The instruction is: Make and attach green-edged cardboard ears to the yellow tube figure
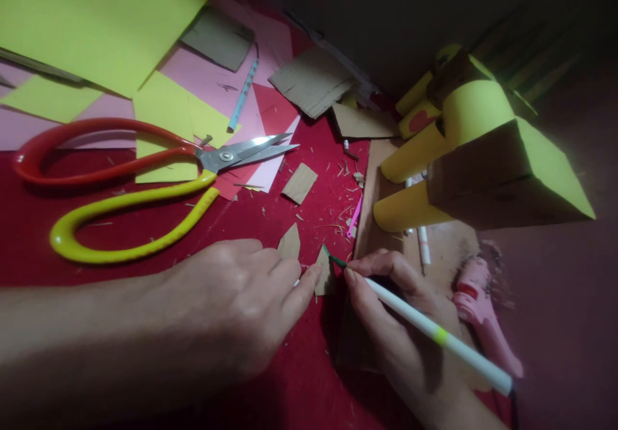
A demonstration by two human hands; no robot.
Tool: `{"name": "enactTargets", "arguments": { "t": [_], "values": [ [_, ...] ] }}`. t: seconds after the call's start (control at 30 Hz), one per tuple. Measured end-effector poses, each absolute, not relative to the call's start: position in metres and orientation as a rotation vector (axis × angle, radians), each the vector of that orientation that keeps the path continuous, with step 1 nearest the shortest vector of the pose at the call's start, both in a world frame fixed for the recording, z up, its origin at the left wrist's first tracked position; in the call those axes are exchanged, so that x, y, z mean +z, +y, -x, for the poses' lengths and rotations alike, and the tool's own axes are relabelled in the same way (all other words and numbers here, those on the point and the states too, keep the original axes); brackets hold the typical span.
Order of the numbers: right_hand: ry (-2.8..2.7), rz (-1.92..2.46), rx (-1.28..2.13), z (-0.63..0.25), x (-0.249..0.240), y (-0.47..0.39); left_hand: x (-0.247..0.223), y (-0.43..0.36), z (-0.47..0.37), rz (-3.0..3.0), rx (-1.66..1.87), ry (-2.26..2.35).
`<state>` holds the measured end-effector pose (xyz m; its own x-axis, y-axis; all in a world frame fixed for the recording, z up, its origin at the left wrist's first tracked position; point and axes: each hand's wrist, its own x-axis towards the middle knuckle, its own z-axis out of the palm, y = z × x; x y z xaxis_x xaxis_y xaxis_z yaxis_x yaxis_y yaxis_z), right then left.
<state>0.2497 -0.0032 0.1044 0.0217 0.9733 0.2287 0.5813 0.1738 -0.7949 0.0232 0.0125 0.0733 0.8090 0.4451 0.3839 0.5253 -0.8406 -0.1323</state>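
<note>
Brown card (pixel 324 280): left hand (pixel 248 295) presses its left edge, grip unclear; right hand (pixel 403 343) pinches white marker (pixel 468 356), green tip (pixel 338 263) touching; scissors (pixel 224 158) leftward.

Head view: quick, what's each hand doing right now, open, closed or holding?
Left hand: touching a small cardboard piece; whether it grips anything cannot be told.
Right hand: closed, holding a white pen.

One head-worn camera looks forward and down, close over the red surface (pixel 304 365).
</note>
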Motion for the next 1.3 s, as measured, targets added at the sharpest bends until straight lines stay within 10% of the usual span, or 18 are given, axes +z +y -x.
{"name": "enactTargets", "arguments": {
  "t": [1.3],
  "values": [
    [-1.692,1.503,0.614,-0.254,0.110,-0.004,0.074,0.018,-0.023,2.776,-0.569,-0.693]
  ]
}}
